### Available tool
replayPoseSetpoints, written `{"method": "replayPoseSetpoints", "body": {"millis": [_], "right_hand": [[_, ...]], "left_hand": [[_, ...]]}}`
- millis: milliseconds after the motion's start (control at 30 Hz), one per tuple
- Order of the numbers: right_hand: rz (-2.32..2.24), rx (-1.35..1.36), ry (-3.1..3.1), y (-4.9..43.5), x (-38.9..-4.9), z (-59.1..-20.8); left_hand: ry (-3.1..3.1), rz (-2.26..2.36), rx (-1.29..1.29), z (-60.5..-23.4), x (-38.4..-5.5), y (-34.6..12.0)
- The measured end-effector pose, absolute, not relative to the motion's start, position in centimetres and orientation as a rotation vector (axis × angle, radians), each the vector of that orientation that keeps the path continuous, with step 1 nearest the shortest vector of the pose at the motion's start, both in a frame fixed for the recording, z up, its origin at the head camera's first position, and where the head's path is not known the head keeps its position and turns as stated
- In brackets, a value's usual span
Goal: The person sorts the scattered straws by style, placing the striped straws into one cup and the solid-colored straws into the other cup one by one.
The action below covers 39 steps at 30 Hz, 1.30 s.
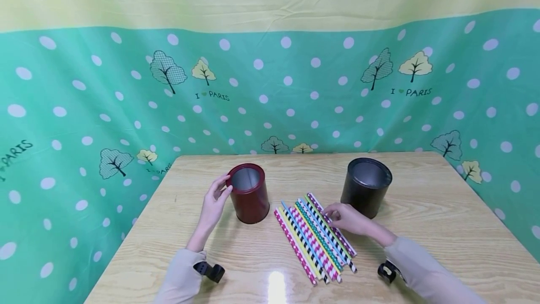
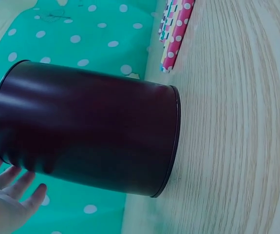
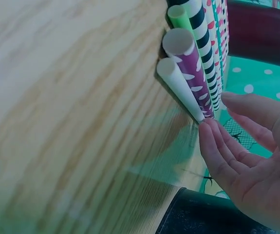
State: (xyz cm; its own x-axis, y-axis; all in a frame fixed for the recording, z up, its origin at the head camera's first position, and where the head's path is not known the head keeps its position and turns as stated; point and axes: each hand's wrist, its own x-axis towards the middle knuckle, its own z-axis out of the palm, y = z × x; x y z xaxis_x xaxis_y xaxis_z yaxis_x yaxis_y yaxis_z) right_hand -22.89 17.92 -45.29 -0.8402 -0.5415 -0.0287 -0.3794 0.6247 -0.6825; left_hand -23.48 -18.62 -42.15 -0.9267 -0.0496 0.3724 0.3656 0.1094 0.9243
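A dark red can (image 1: 250,203), open at the top, stands upright at the left. My left hand (image 1: 214,203) touches its rim from the left, fingers extended; in the left wrist view the spread fingers (image 2: 20,185) lie along the can's side. Several patterned paper straws (image 1: 314,238) lie side by side at the table's middle. My right hand (image 1: 348,218) is over their right edge. In the right wrist view its fingertips (image 3: 205,127) are right at the white straw (image 3: 178,87) beside the purple dotted straw (image 3: 191,66), with the thumb held apart.
A black open can (image 1: 366,189) stands just behind my right hand. The wooden table (image 1: 422,210) ends at a green dotted curtain (image 1: 291,93) at the back. Black wrist cameras (image 1: 209,271) sit on both sleeves.
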Motion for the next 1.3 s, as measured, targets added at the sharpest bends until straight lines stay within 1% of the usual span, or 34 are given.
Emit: {"method": "replayPoseSetpoints", "body": {"millis": [500,1300], "right_hand": [[-0.984,-0.758,2.642,17.2,-23.5,-45.4],[-0.952,-0.734,2.665,16.5,-23.9,-46.0]], "left_hand": [[-2.072,-1.952,-0.359,-42.7,-23.7,-18.5],[-2.079,-1.965,-0.296,-43.0,-23.5,-18.4]]}}
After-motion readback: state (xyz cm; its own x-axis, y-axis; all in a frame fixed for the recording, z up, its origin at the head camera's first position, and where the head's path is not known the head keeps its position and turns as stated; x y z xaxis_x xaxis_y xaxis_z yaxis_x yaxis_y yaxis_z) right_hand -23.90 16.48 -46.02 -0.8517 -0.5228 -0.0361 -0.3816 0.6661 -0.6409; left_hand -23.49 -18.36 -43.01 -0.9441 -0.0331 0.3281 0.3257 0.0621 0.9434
